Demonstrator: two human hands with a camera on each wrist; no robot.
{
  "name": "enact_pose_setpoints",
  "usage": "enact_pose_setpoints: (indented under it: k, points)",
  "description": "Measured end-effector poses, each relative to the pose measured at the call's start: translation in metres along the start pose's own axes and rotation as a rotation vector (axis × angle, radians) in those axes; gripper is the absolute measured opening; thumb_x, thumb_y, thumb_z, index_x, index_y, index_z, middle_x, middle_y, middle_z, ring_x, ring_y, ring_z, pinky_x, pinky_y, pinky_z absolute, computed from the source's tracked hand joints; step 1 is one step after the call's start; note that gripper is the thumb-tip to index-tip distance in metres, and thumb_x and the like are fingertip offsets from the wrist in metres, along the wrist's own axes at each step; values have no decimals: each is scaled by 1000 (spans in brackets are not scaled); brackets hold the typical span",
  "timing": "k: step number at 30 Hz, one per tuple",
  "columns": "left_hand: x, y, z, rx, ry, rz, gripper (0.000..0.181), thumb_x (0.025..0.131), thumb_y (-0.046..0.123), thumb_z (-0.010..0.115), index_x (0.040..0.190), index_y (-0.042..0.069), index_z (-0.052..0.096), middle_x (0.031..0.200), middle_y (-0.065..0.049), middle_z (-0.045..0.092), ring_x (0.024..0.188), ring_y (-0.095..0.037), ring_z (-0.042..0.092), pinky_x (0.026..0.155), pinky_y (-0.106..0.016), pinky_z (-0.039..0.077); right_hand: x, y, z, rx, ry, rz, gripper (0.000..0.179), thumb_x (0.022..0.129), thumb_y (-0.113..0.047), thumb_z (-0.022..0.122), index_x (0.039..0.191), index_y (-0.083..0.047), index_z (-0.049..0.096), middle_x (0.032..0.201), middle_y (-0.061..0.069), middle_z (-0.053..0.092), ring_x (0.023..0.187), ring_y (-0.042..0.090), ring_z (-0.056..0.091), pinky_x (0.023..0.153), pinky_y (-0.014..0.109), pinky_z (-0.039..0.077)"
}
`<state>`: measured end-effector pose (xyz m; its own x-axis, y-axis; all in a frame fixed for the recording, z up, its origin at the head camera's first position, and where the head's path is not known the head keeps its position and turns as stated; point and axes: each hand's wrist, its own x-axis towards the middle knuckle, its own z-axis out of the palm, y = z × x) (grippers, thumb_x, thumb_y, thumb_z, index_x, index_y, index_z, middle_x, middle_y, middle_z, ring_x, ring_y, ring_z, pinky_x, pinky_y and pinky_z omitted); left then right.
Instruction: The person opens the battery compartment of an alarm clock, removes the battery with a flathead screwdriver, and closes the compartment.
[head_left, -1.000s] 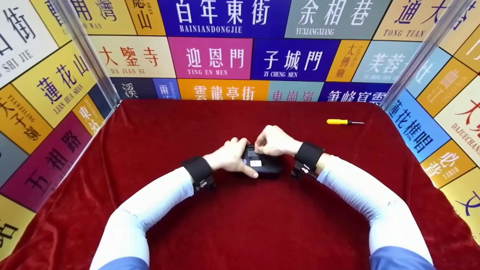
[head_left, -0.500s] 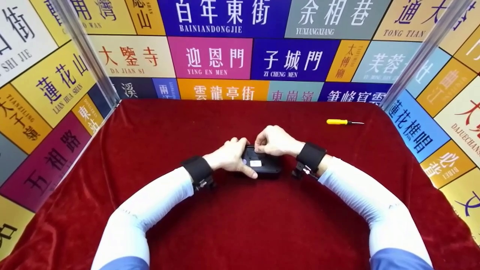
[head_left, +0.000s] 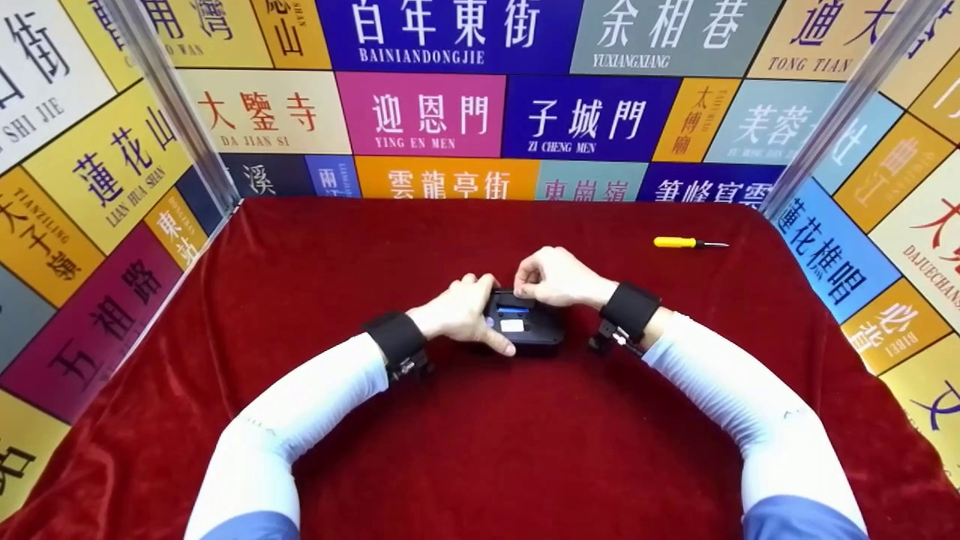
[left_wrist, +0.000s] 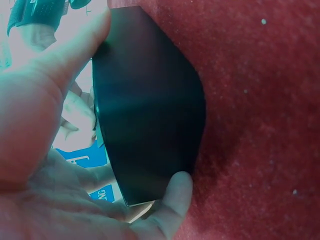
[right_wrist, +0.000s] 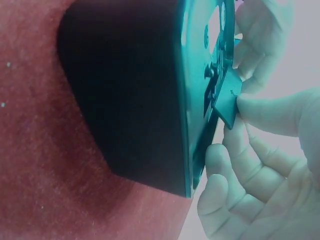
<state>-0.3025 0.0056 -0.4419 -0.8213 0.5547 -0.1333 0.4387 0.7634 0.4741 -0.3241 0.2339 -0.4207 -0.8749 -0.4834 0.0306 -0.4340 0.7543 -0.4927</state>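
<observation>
A black plastic box-shaped device (head_left: 540, 339) lies on the red cloth, its flat face with a white label (head_left: 512, 325) turned up. My left hand (head_left: 461, 311) grips its left end, thumb on the near side and fingers on the far side. In the left wrist view the device's dark smooth side (left_wrist: 150, 110) shows between thumb and fingers. My right hand (head_left: 559, 279) pinches a small black battery cover (right_wrist: 228, 100) between thumb and fingers, tilted up from the device. Beneath the cover a blue strip, seemingly a battery (head_left: 514, 310), shows in the opened compartment.
A screwdriver (head_left: 686, 243) with a yellow handle lies at the back right of the red cloth (head_left: 480, 450). Panels with coloured street-name signs (head_left: 439, 116) stand around the table's back and sides, with clear posts at the rear corners.
My right hand has lifted the battery cover and moved slightly right and away, so the blue strip now shows. The left hand and the device have stayed in place.
</observation>
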Motion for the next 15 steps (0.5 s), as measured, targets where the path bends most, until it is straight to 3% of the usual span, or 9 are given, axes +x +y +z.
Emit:
enact_pose_setpoints:
  k: [15]
  points:
    - [-1, 1, 0, -13, 12, 2, 107, 70, 54, 106, 150, 7, 52, 138, -24, 62, 130, -45, 64, 115, -52, 57, -11, 15, -16, 89, 39, 77, 11, 97, -18, 79, 95, -11, 86, 86, 7, 82, 78, 9, 64, 76, 27, 48]
